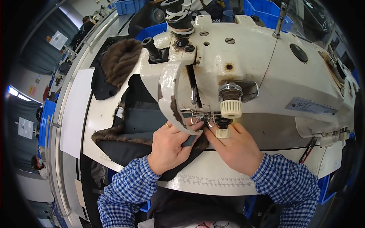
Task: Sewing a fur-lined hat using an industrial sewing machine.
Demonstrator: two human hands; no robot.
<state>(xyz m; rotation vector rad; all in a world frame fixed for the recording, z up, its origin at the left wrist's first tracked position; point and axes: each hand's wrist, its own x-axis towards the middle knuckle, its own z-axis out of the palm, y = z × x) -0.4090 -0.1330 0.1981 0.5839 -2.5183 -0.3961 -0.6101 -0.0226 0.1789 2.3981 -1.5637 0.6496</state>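
A white sewing machine (262,57), with worn paint and rust spots, spans the view above my hands. Under its needle area lies a garment piece of dark cloth (142,119) edged with brown fur (114,133). My left hand (170,144), a ring on one finger, grips the cloth just left of the needle, thumb and fingers closed around a fold. On the right side, my right hand (236,150) pinches the cloth edge close to the presser foot. The machine's tension knob (231,108) and curved guard partly cover the fingertips of both hands.
A brown fur piece (121,62) with dark cloth lies at the back left. Black-and-red snips (308,150) rest on the table at right. White paper (76,114) lies along the left edge. Blue bins (262,13) stand behind; other people sit at far left.
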